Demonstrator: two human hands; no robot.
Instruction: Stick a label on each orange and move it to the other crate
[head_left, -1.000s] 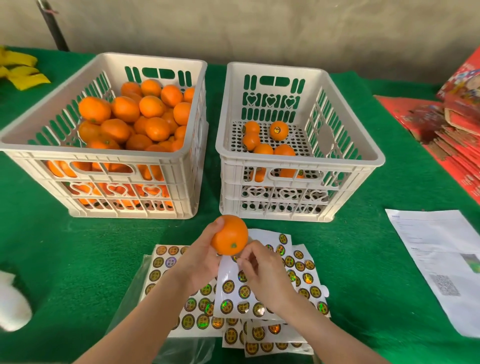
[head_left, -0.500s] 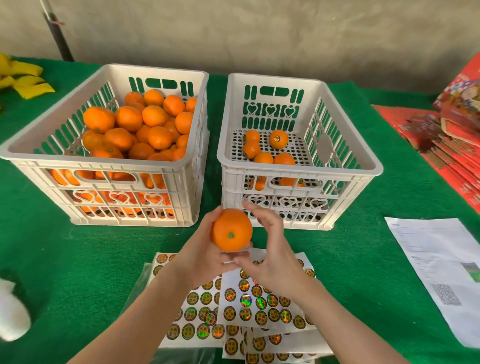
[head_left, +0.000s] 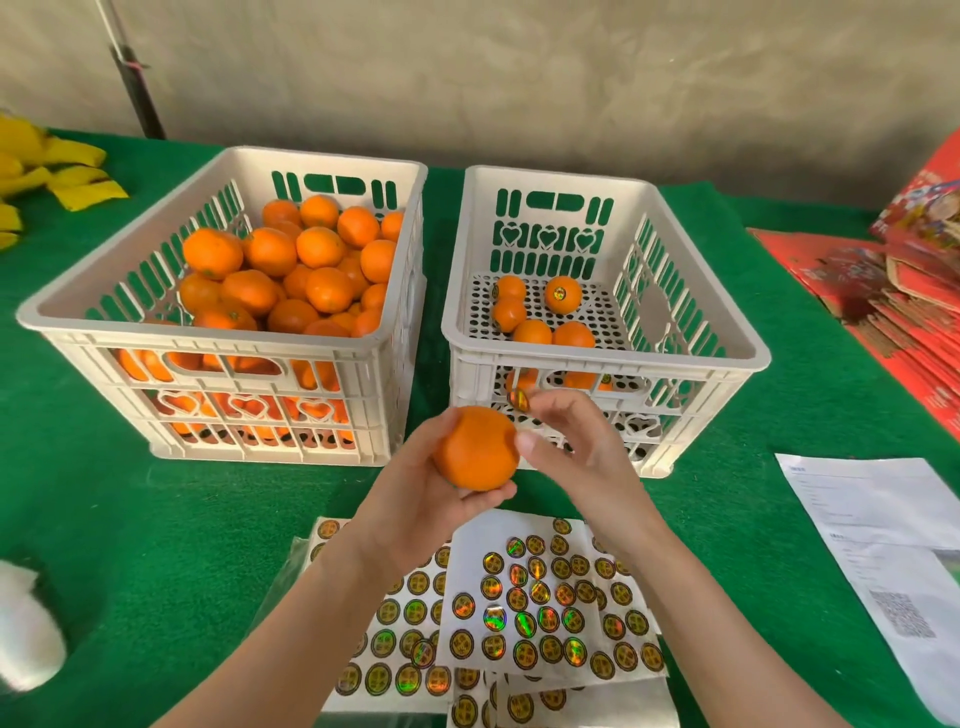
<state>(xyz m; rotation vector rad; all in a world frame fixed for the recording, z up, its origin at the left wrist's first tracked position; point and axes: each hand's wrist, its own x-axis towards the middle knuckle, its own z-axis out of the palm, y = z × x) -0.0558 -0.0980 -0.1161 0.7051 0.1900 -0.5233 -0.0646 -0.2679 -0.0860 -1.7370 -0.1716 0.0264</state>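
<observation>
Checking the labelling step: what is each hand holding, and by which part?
The left hand cups an orange from below and the side. The right hand holds a round label at its fingertips, just above the orange.

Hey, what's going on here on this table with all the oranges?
A person is labelling oranges. The left hand holds an orange above the sticker sheets. The right hand pinches a label just above the fruit, not yet stuck on. The left crate is piled with oranges. The right crate holds only a few, at least one showing a label.
</observation>
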